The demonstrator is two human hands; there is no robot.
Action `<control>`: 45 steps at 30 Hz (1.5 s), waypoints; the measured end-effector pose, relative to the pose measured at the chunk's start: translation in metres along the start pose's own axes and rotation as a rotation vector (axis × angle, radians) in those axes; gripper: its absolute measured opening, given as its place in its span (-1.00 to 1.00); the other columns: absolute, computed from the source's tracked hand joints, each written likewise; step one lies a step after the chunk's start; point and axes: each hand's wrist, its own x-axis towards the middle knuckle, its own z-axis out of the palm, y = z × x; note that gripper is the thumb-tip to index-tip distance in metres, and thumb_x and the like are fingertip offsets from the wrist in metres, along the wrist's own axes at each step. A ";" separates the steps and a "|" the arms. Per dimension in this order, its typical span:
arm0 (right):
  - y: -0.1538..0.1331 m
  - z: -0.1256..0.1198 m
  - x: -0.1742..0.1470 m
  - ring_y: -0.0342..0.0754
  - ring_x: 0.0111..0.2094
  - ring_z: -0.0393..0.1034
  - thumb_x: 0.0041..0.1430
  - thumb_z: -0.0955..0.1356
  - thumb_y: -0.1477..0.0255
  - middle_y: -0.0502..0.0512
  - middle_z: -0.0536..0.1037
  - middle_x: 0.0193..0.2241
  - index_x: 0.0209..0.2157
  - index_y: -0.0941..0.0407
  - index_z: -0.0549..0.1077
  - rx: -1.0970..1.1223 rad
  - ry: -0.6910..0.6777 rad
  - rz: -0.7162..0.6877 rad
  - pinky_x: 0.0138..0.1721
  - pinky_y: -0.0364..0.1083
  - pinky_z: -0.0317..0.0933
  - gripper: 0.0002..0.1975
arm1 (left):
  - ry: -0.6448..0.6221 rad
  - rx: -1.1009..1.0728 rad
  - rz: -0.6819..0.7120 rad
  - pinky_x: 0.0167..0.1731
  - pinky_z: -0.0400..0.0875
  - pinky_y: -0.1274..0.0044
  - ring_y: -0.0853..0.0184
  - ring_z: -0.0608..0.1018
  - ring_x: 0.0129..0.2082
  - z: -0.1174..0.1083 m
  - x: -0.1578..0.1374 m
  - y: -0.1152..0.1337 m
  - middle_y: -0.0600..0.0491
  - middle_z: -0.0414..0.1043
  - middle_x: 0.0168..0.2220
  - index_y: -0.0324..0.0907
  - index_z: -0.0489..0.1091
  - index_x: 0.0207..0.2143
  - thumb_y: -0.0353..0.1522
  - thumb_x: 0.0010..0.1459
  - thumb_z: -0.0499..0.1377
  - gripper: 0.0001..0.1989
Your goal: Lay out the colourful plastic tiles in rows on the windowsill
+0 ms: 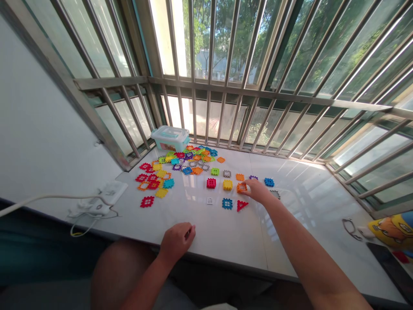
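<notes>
My right hand [256, 190] reaches across the white sill, its thumb and fingertips closed on an orange building block [241, 187] with a window pattern. Left of that block stand a yellow block [227, 185] and a red block [211, 183]. Nearer to me lie a red triangle piece [241, 205], a blue square piece [227, 203] and a small white piece [210, 201]. Behind are a green piece [215, 172], a grey piece [227, 173] and a flat orange piece [239, 177]. My left hand [177, 241] rests at the front edge, fingers curled, with nothing visible in it.
A heap of coloured interlocking pieces [167, 170] spreads at the left, before a lidded plastic box [170, 137]. A power strip [109, 193] with cables lies far left. Right are a blue block [269, 182], glasses [351, 229] and a dark tablet-like object [390, 269]. Metal window bars [226, 92] stand behind.
</notes>
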 end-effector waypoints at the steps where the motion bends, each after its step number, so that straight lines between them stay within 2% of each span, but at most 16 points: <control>1: 0.000 0.000 0.000 0.21 0.08 0.50 0.34 0.45 0.06 0.29 0.64 0.08 0.14 0.08 0.57 0.003 -0.008 0.002 0.15 0.07 0.33 -0.50 | 0.001 -0.001 0.000 -0.37 0.10 0.42 0.33 0.39 -0.48 0.000 0.000 0.000 0.10 0.38 -0.53 -0.10 0.31 -0.51 -0.32 0.42 0.11 -0.64; 17: 0.002 0.003 0.002 0.20 0.07 0.54 0.31 0.48 0.12 0.29 0.64 0.07 0.13 0.08 0.57 0.051 0.008 -0.032 0.14 0.09 0.36 -0.53 | -0.015 0.024 -0.018 -0.38 0.14 0.43 0.32 0.41 -0.47 0.000 -0.001 0.000 0.08 0.40 -0.52 -0.09 0.30 -0.51 -0.31 0.43 0.09 -0.64; 29: -0.004 -0.007 0.001 0.24 0.11 0.52 0.29 0.50 0.12 0.29 0.64 0.10 0.14 0.09 0.57 0.042 -0.003 -0.002 0.16 0.11 0.36 -0.51 | -0.020 0.022 -0.003 -0.37 0.15 0.44 0.32 0.41 -0.46 0.001 0.000 -0.001 0.08 0.38 -0.51 -0.10 0.27 -0.49 -0.31 0.45 0.07 -0.63; 45: 0.001 -0.002 0.004 0.21 0.09 0.53 0.26 0.51 0.17 0.23 0.65 0.08 0.10 0.04 0.60 0.035 -0.004 -0.044 0.15 0.10 0.38 -0.57 | -0.015 0.033 -0.010 -0.38 0.15 0.43 0.32 0.41 -0.47 -0.001 -0.001 0.001 0.08 0.38 -0.52 -0.09 0.28 -0.50 -0.31 0.43 0.08 -0.64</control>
